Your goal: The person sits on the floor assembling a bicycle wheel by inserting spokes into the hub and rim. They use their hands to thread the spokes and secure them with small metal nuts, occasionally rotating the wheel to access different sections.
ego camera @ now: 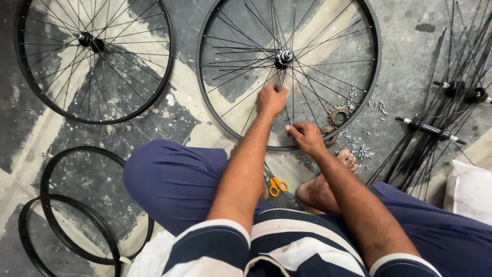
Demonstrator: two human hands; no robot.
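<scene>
Hands, two: left hand (271, 99), right hand (306, 137), one spoked wheel (328, 31)

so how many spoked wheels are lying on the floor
2. One spoked wheel lies at the upper left; the other wheel is in front of the person, both hands on its spokes. The two rims at lower left have no spokes.

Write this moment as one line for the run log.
left hand: pinching spokes | right hand: at rim | wheel: flat on floor
</scene>
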